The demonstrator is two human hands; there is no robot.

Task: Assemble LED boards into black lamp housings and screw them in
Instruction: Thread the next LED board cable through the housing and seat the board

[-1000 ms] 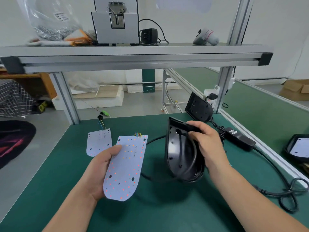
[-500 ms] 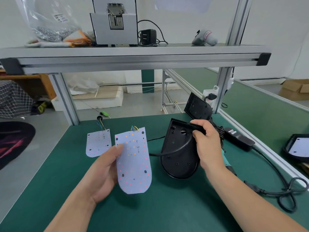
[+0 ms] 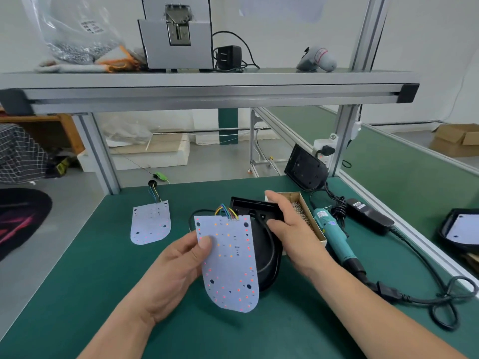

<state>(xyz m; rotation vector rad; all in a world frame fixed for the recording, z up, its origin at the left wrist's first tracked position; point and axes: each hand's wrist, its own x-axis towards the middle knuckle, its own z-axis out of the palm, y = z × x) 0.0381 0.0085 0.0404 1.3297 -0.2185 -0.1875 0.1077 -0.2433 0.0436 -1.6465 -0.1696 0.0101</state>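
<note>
Handling comes first: LED board (image 3: 228, 263) looks thin, light and stiff, a flat sheet that should not sag, though its small emitters could probably be marred by a squeeze on the face, so the bare margin along an edge seems the place to take it. Left hand (image 3: 178, 265) pinches it there, thumb pressed on the front near the left edge and fingers behind, mostly hidden, holding the board tilted above the green mat (image 3: 108, 268). Coloured wires (image 3: 226, 212) sprout from the straight end beyond the thumb. Just right of that pinch, partly hidden behind the board, black lamp housing (image 3: 265, 268) lies open side up on the mat. Right hand (image 3: 293, 229) grips its right wall, thumb inside the shell, fingers curled over the rim. Just beyond those fingers sit a box of screws (image 3: 303, 213) and a teal electric screwdriver (image 3: 334, 234); a second board (image 3: 150, 221) lies flat, left of the pinch.
</note>
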